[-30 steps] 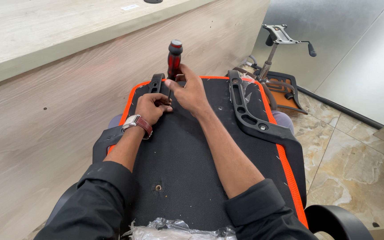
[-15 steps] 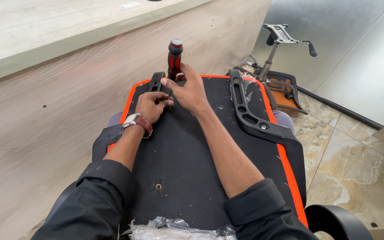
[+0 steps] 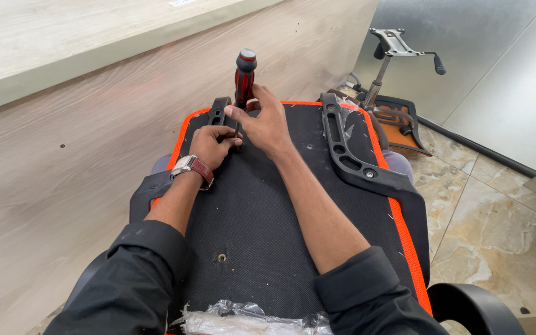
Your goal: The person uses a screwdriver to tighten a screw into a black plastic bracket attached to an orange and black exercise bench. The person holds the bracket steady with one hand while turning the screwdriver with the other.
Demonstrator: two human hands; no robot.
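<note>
Right hand point(image 3: 268, 124) grips the stiff, light red-and-black-handled screwdriver point(image 3: 244, 74) upright; left hand point(image 3: 213, 144) closed, pinching its tip near the black seat underside's point(image 3: 262, 217) far edge.

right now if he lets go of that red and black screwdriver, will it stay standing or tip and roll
The screwdriver would probably tip: it stands upright on a thin shaft, steadied by the right hand. Its rounded handle looks apt to roll, though the fabric seat underside may slow it. The grip looks ribbed, likely not slippery.
</note>
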